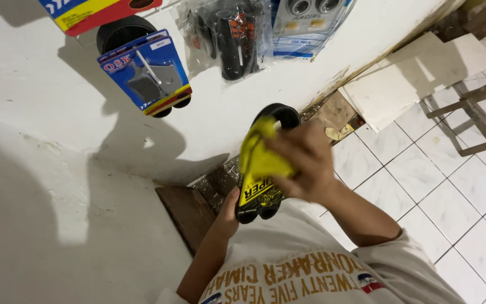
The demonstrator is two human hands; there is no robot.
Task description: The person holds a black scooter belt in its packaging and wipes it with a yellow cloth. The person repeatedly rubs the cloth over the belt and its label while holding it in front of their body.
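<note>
My left hand (227,214) grips the lower end of a black oblong part (265,163) wrapped in a yellow and black printed sleeve. My right hand (305,160) presses a yellow cloth (259,152) against the upper half of that part. The black top end of the part sticks out above the cloth. Both hands are raised in front of my chest, close to the white wall (40,169).
Packaged parts hang on the wall: a blue card pack (144,70), a clear bag with black grips (229,36), another pack (305,25). A dark wooden board (187,211) lies below. White floor tiles (440,186), loose tile slabs (417,79) and a wooden frame (473,107) lie right.
</note>
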